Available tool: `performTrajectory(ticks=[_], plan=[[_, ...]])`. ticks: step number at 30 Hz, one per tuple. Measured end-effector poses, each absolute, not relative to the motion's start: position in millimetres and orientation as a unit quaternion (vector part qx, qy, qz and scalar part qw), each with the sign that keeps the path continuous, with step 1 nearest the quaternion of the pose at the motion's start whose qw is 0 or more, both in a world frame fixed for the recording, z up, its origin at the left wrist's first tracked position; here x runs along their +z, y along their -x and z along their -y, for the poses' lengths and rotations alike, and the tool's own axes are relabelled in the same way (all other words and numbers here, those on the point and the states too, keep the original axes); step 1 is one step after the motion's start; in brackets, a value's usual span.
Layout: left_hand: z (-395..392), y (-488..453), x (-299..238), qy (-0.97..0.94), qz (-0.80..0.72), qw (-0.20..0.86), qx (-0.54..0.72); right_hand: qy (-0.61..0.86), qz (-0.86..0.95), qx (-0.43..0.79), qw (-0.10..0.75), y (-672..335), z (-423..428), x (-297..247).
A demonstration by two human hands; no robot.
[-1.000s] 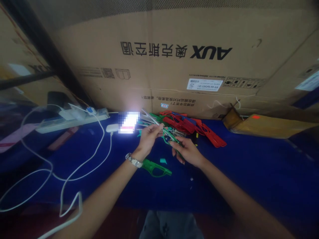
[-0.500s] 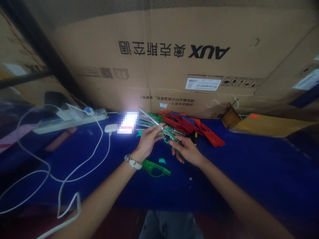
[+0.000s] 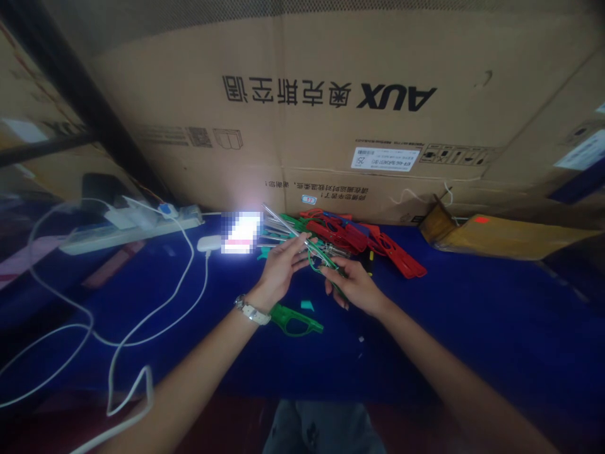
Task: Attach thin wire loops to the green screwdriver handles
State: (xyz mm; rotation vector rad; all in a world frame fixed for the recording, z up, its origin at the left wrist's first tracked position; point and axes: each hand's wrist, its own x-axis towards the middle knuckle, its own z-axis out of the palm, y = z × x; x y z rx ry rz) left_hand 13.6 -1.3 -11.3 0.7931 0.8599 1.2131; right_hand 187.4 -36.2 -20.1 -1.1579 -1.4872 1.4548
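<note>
Between my hands is a long-necked lighter [image 3: 288,224], part assembled, with a thin metal tube and a green plastic handle. My left hand [image 3: 282,261] pinches it where the tube meets the handle, its other fingers curled beneath. Around the handle end my right hand [image 3: 352,282] is closed, with thumb and fingers covering much of the green part. The tube slants up and to the left. Just below my left hand a loose green handle shell [image 3: 297,323] with a looped opening lies on the blue table [image 3: 416,340]. A small green scrap [image 3: 307,306] is above that shell.
Behind my hands lie red handle shells [image 3: 343,232] and several metal tubes. A lit, blurred screen [image 3: 241,232] stands left of them, near a white charger [image 3: 209,243]. White cables and a power strip [image 3: 132,230] occupy the left side. A large cardboard box [image 3: 293,139] backs the table.
Both hands keep nearly the same place and grip on the lighter. The view has shifted very slightly.
</note>
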Motion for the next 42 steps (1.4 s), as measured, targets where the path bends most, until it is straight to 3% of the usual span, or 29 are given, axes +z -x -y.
performTrajectory(ticks=[24, 36, 42], plan=[[5.5, -17.7, -11.5, -0.388, -0.383, 0.622, 0.563, 0.469, 0.621, 0.501, 0.379, -185.5, 46.0, -17.2], [2.4, -26.8, -18.4, -0.381, -0.401, 0.524, 0.648, 0.462, 0.598, 0.544, 0.364, -178.2, 48.5, -13.2], [5.8, -31.6, -17.5, -0.344, -0.37, 0.559, 0.658, 0.443, 0.581, 0.582, 0.357, -176.8, 48.5, -12.4]])
